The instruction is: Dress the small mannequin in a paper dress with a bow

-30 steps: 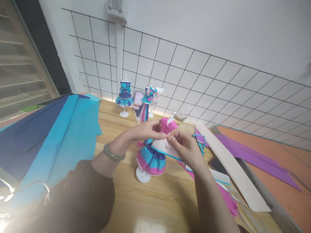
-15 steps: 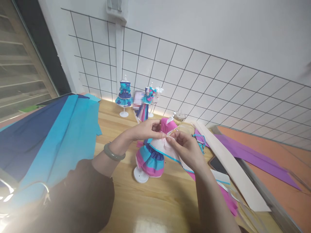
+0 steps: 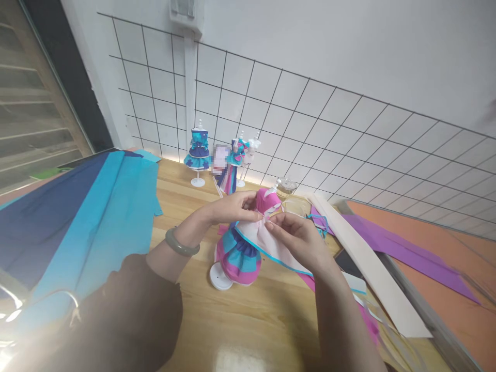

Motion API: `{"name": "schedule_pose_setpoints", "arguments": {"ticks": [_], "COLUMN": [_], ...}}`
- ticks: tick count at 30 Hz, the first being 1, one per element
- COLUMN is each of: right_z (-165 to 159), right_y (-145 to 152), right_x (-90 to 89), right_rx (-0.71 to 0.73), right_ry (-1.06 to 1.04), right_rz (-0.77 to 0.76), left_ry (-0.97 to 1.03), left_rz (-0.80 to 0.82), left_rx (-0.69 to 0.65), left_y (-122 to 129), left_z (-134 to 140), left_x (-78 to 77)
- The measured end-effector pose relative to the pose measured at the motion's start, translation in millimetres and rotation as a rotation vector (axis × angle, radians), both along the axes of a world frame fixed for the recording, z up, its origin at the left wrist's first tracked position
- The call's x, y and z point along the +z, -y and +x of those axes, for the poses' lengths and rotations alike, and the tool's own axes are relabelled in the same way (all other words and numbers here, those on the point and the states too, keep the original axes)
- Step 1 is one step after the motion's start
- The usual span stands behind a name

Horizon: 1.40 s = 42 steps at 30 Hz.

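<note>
A small white dress form point(image 3: 220, 277) leans over the table, dressed in a pink bodice point(image 3: 268, 200) and a blue, navy and pink ruffled skirt point(image 3: 242, 258). Over that skirt hangs a pale pink fabric strip point(image 3: 267, 240) with a turquoise edge, trailing off to the right. My left hand point(image 3: 242, 205), with a bangle on its wrist, pinches the strip at the waist. Close beside it, the thumb and fingers of my right hand point(image 3: 296, 235) pinch a gathered fold of the same strip. The exact fold between the fingertips is partly hidden.
Behind stand a dress form in a blue dress point(image 3: 199, 152) and others with bows. Navy and turquoise cloth point(image 3: 116, 206) lies at left. At right are a long pale strip point(image 3: 372, 268), purple fabric point(image 3: 406, 253) and a ribbon spool point(image 3: 287, 185). A wire grid lines the wall.
The dress form has shifted and turned slightly, its base moving left. My right hand has drawn a little rightward with the pale pink strip, which now hangs in more of a fold.
</note>
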State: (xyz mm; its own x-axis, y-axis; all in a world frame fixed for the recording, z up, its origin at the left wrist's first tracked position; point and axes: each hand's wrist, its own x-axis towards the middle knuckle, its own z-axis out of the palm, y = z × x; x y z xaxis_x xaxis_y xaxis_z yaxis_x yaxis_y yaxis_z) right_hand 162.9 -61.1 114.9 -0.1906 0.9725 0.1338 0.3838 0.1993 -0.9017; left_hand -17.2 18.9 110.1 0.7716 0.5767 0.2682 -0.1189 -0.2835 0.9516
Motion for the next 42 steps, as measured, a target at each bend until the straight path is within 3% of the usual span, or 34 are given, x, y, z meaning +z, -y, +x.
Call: {"name": "schedule_pose_setpoints", "arguments": {"ticks": [6, 13, 23, 33, 42], "right_z": [-2, -3, -3, -3, -3], "right_y": [0, -4, -5, -5, -6], "right_x": [2.9, -2.0, -4.4, -4.0, -6.3], "right_rx": [0.046, -0.083, -0.123, -0.155, -0.179], "right_ry": [-0.075, -0.089, -0.136, -0.109, -0.007], "right_rz": [0.004, 0.005, -0.025, -0.041, 0.058], "left_ry": [0.015, 0.000, 0.004, -0.022, -0.031], "left_rz": [0.001, -0.006, 0.001, 0.022, 0.015], "left_rx": [-0.018, -0.016, -0.016, -0.025, 0.027], "left_y": [1, 3, 3, 1, 2], "left_z": [0, 0, 1, -1, 5], "left_x": [-0.1, 2.3, 2.0, 0.9, -2.6]}}
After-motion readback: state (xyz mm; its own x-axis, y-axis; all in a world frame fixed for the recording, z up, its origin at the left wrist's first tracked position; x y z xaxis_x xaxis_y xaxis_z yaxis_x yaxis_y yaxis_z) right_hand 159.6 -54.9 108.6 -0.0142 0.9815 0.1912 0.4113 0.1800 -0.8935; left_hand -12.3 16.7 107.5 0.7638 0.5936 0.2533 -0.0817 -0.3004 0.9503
